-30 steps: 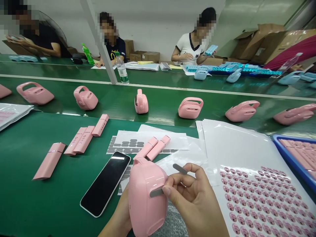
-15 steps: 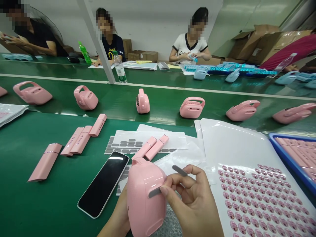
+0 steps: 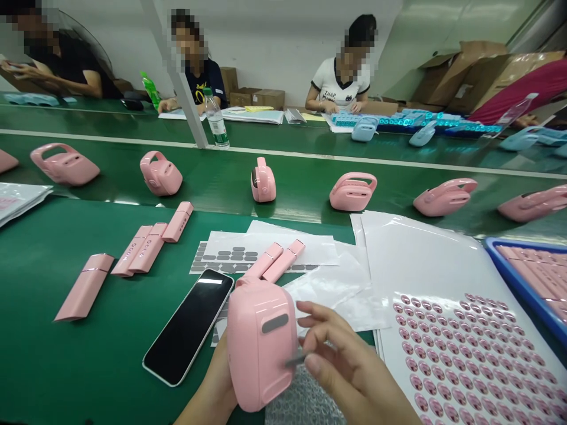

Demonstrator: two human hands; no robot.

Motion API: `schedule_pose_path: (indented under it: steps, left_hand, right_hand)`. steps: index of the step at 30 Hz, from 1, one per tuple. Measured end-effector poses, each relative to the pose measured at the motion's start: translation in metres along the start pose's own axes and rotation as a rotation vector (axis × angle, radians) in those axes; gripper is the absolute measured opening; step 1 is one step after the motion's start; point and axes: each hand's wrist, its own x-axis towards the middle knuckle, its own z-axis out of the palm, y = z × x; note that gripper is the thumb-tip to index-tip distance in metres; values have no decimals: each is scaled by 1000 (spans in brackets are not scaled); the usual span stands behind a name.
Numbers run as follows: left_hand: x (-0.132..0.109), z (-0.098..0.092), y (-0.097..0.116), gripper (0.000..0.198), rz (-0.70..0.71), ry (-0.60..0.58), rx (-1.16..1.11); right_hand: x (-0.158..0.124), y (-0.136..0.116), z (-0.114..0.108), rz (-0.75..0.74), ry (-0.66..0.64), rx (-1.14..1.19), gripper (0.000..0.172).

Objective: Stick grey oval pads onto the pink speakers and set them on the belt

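Note:
My left hand [image 3: 218, 378] grips a pink rounded device [image 3: 248, 354] from its left side; most of the fingers are behind it. One grey oval pad [image 3: 275, 323] lies flat in the upper slot-shaped area of the face turned to me. A second, bare recess sits lower on that face. Between thumb and fingertips, my right hand [image 3: 349, 366] pinches another grey pad [image 3: 296, 358], blurred, its tip close to the device's right edge; I cannot tell whether it touches. Behind the device lie two pink sticks [image 3: 283, 260] on sheets of grey pads [image 3: 233, 255].
A phone [image 3: 188, 327] and several pink sticks [image 3: 86, 289] lie on the left. A sheet of round stickers [image 3: 469, 348] and a blue tray [image 3: 491, 248] are right. Bubble wrap [image 3: 301, 398] lies below. Pink devices [image 3: 353, 192] stand along the belt; co-workers sit beyond.
The first grey pad now lies flat on the device, released by my right hand. That hand has moved lower, with the other pad now pinched at its fingertips. Pink devices shifted slightly right.

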Motion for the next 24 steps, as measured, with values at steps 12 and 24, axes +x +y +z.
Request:
schedule_pose_path:
  steps: [12, 24]
  left_hand:
    - [1, -10, -6, 28, 51, 64, 14]
    - [2, -11, -5, 33, 73, 36, -47]
  right_hand:
    - [-8, -6, 10, 133, -128, -193, 13]
    - [-14, 4, 24, 139, -16, -146, 12]
